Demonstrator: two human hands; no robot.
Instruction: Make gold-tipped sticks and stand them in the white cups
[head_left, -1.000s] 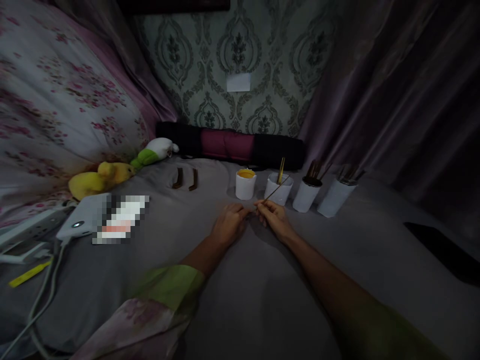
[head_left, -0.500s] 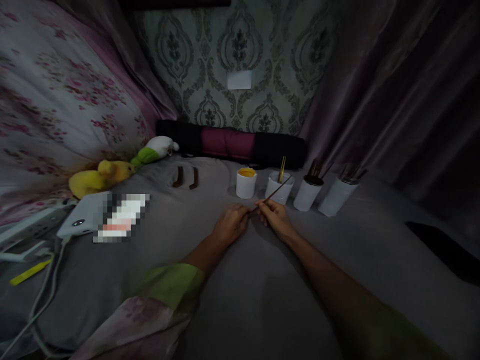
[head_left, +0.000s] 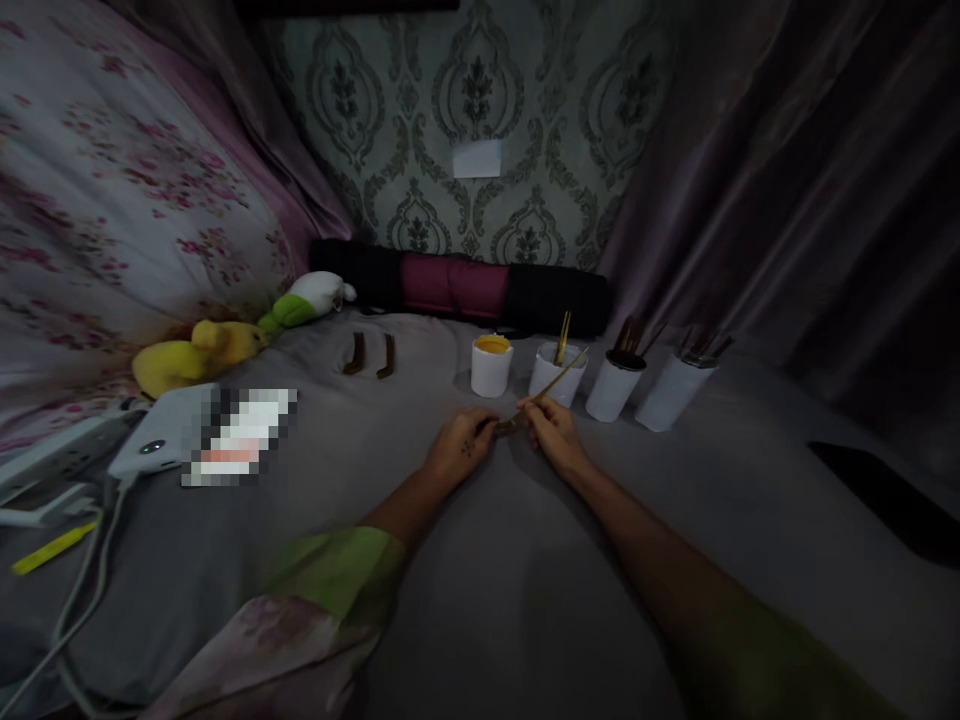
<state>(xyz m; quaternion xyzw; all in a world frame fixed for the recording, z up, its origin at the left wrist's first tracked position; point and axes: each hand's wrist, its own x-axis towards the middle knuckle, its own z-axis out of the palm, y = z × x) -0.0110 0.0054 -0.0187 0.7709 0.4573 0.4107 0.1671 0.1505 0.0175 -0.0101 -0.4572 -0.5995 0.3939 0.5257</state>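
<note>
Closed around the end of a short, dark brown strip is my left hand. Next to it, my right hand pinches a thin yellowish-brown stick that slants up and to the right. The stick's lower end meets the strip between my hands; its exact kind I cannot make out. Just beyond stand a white cup with a yellow inside and a white cup holding yellow sticks. Farther right are a white cup with brown sticks and a taller, tilted-looking white cup with dark sticks.
Two bent brown pieces lie on the grey sheet. At left are a yellow plush toy, a green-and-white plush, a white power bank, cables and a power strip. A black-and-maroon roll lies along the wall.
The stick in my right hand has turned slightly and looks yellower. More of the brown strip now shows between my hands, and my left hand has rolled a little. The cups have not moved.
</note>
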